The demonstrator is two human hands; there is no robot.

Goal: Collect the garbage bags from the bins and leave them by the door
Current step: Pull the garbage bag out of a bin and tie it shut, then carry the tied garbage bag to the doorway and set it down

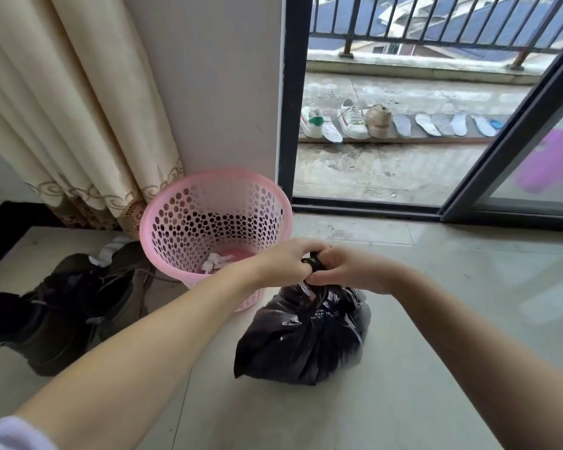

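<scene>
- The black garbage bag [303, 336] sits on the pale tiled floor [436, 319], out of the pink perforated bin [215, 222] and just in front of it, close to the bin's lower right side.
- Both hands meet at the bag's gathered neck [312, 264]: the left hand [290, 263] and the right hand [351, 271] each have fingers curled and pinching the twisted black plastic, apparently tying or tightening a knot.
- The bag stands roughly upright, its long axis running from the bulging base on the floor up to the neck, which points up toward the hands.
- Judged risk: pulling the thin plastic too hard at the knot could tear the neck, letting the bag open when it is lifted.
- Judged risk: if the knot is left loose, the contents could spill on the way to the door.
- Some crumpled white paper [216, 261] lies in the bottom of the bin; it may be left behind, so the bin would not be fully cleared.
- Dark boots [62, 313] stand to the left of the bin, and the open sliding door [517, 151] to the balcony lies beyond on the right; swinging the bag carelessly could snag it on the door track.
</scene>
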